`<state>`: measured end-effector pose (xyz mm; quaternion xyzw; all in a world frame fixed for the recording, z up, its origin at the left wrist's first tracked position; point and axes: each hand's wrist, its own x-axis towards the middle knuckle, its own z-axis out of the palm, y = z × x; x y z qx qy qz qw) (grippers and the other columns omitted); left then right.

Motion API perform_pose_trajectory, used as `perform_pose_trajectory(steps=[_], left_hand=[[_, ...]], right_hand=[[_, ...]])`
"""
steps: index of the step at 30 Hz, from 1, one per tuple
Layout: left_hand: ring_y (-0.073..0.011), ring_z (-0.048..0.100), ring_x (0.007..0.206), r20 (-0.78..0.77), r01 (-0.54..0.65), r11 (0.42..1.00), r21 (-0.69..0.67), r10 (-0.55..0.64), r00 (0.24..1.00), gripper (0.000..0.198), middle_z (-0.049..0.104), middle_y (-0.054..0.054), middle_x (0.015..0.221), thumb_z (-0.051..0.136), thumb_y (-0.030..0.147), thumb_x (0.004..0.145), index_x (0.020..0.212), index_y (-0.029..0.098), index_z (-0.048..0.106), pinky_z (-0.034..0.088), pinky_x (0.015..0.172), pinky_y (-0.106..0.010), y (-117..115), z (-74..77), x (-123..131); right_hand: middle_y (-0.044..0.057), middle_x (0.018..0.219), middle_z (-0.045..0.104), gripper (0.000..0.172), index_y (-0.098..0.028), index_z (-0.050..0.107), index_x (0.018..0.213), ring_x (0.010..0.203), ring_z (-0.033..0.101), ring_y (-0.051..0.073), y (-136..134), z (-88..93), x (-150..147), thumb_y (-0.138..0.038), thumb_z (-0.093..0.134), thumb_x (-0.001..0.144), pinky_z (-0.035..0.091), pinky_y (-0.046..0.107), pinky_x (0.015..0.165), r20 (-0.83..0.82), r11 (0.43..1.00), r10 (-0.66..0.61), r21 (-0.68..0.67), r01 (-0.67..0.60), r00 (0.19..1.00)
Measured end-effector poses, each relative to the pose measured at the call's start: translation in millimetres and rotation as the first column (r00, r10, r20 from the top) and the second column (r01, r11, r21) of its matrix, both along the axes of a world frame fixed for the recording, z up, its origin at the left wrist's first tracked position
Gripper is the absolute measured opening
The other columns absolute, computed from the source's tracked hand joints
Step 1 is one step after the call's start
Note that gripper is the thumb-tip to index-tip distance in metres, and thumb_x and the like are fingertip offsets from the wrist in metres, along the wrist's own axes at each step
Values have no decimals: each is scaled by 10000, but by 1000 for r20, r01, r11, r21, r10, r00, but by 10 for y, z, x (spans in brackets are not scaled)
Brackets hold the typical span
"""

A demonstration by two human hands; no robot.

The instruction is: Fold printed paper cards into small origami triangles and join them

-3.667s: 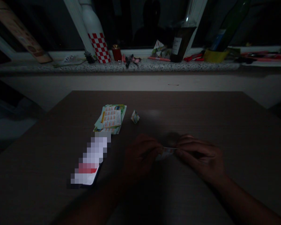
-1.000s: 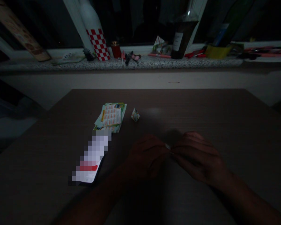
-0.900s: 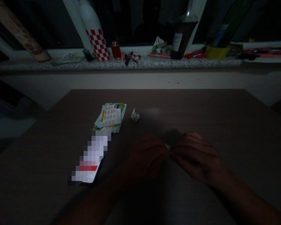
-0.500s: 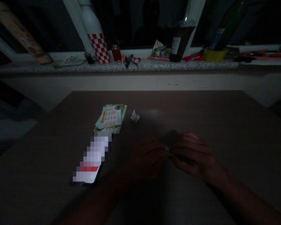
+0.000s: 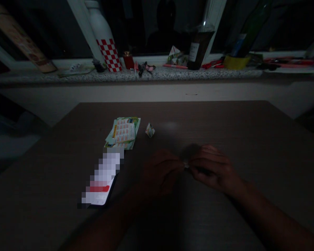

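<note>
The scene is very dark. My left hand [image 5: 161,170] and my right hand [image 5: 211,169] meet fingertip to fingertip low over the brown table [image 5: 225,122]. Both pinch a small folded piece of paper [image 5: 186,165], of which only a pale sliver shows between the fingers. A small folded paper shape [image 5: 150,130] sits on the table beyond my left hand. To its left lies a stack of printed paper sheets [image 5: 123,132].
A lit phone [image 5: 102,181] lies on the table left of my hands. The stone windowsill [image 5: 68,75] behind carries a red-and-white checked bottle [image 5: 104,38], a dark wine bottle [image 5: 199,45], a small red jar [image 5: 128,60], pens and other small clutter.
The paper piece showed wider between my hands 3.7 s ago; my fingers have since closed over it and both hands have drifted slightly left and away from me.
</note>
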<state>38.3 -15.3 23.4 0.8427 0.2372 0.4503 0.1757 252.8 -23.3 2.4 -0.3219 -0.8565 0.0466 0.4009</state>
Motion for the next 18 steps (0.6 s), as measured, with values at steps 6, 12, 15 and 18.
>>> perform_pose_trajectory(steps=[6, 12, 15, 18], left_hand=[[-129, 615, 767, 118, -144, 987, -73, 152, 981, 54, 649, -21, 835, 611, 134, 842, 857, 170, 649, 504, 690, -250, 40, 103, -128], [-131, 626, 769, 146, -152, 946, -287, 199, 969, 53, 666, -15, 833, 617, 196, 851, 843, 180, 667, 509, 691, -255, 106, -2, -115], [-137, 632, 765, 148, -177, 919, -353, 242, 959, 61, 674, -12, 830, 619, 214, 849, 835, 186, 671, 514, 693, -266, 106, -66, -80], [-146, 638, 773, 155, -165, 912, -375, 237, 959, 62, 683, -15, 838, 625, 238, 845, 845, 192, 667, 521, 702, -278, 77, -108, -38]], right_hand=[[20, 742, 693, 86, -186, 637, 801, 703, 638, 170, 32, -33, 33, -109, 651, 763, 457, 350, 735, 78, 999, -8, -50, 12, 997], [36, 757, 690, 93, -192, 644, 841, 715, 646, 188, 22, 14, -16, -132, 646, 770, 485, 346, 708, 7, 992, -97, -78, 97, 995], [67, 845, 693, 177, -184, 638, 931, 785, 654, 214, -11, 20, -11, -146, 658, 759, 507, 362, 719, -43, 986, -151, -85, 147, 988], [85, 894, 686, 247, -179, 628, 992, 817, 653, 225, -46, 11, -41, -147, 678, 752, 521, 369, 718, -107, 984, -166, -86, 157, 980]])
